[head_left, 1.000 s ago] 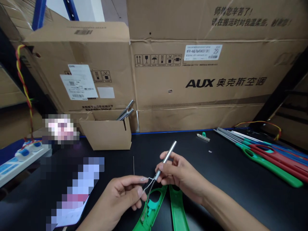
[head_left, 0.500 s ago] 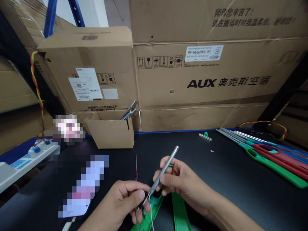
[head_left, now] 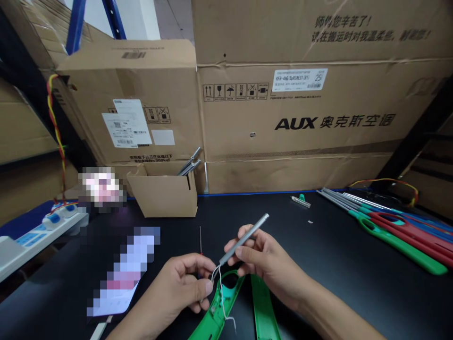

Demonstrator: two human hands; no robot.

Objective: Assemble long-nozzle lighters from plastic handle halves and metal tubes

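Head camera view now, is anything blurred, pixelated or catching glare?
Head view: the lit screen is mostly pixelated; the upper-right carton print ends smeared; the black tabletop has a faint sheen; the metal tube looks fairly sharp.

Head view: single, from the wearer's head, facing forward and down;
Left hand (head_left: pixel 186 284), right hand (head_left: pixel 266 256): close, low centre;
Table (head_left: pixel 318 236): seen from above;
Cardboard (head_left: pixel 233 123): farther off, nearly face-on
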